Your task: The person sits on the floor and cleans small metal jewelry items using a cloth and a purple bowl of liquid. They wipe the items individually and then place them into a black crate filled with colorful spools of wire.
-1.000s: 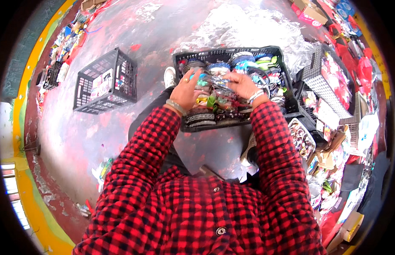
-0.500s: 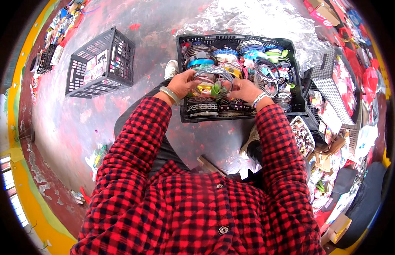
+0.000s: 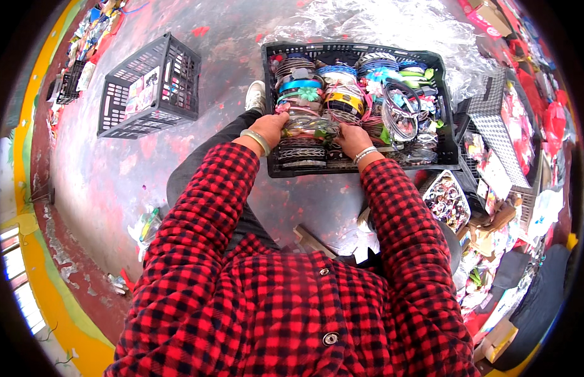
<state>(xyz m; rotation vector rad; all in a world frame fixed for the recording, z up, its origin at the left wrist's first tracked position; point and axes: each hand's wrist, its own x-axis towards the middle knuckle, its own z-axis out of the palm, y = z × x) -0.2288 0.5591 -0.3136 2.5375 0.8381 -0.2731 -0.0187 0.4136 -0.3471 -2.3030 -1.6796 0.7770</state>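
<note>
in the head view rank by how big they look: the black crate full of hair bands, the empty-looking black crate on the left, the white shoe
1. black crate of hair bands, largest
2. black crate on the left, though it lies farther out toward the rim
3. white shoe, smallest

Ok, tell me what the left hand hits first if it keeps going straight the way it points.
The left hand points into the black crate. Straight ahead it would likely first meet the clear-wrapped bundle of hairbands at its fingertips, then the stacked hairbands beyond; depth is unclear.
</note>
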